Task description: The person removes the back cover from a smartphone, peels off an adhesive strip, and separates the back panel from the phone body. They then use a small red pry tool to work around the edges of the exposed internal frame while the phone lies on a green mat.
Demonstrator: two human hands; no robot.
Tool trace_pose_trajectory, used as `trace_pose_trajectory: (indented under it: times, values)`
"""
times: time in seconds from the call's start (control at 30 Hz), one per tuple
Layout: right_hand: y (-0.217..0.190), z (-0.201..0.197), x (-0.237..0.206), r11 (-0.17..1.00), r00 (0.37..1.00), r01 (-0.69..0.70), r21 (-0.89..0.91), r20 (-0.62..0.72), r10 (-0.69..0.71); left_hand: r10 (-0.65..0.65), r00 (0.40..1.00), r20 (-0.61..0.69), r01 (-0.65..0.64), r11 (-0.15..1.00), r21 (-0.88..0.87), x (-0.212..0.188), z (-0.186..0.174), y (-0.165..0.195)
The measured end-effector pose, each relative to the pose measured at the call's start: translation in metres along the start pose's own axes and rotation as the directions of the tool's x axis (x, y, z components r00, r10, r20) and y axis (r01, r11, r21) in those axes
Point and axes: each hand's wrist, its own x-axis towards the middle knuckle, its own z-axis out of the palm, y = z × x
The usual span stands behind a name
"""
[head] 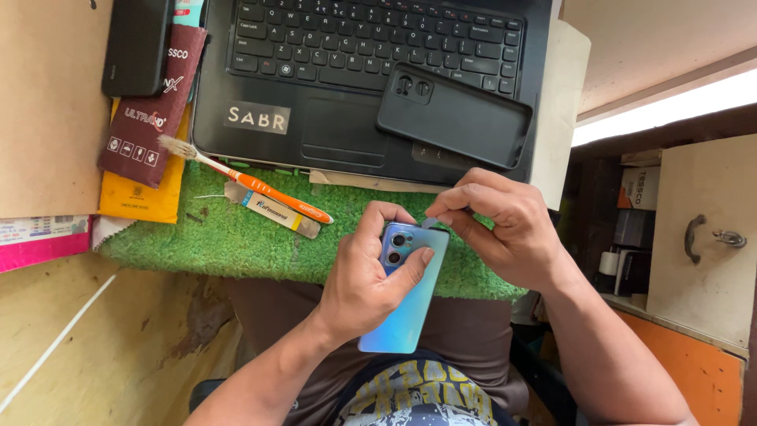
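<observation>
My left hand (372,276) grips a light blue smartphone (406,304), back side up, with its camera lenses near my fingertips. My right hand (501,225) pinches something small and thin at the phone's top edge; what it is cannot be made out. A black phone case (453,117) lies on a black laptop (331,79) just beyond my hands. An orange-handled toothbrush (252,185) rests on the green artificial-turf mat (229,237) to the left.
Left of the laptop lie a black power bank (136,43), a dark red packet (150,110) and a yellow packet (138,197). A small metal tool (272,209) lies by the toothbrush. A cabinet door with a metal handle (694,237) is at right.
</observation>
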Motion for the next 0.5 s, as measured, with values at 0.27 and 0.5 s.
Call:
trace_pose_trajectory:
  times: [0.27,0.5]
  values:
    - [-0.0014,-0.0006,-0.0027,0.998,0.999,0.037,-0.059,-0.022,-0.038,-0.011,1.0,-0.001,0.011,1.0,-0.016,-0.0003,0.0007,-0.0018]
    - [-0.0012,-0.0005,-0.0002,0.999,0.999,0.032,-0.035,-0.006,-0.032,0.042,0.999,-0.007,-0.042,0.999,-0.015,-0.0009,0.0002,-0.0035]
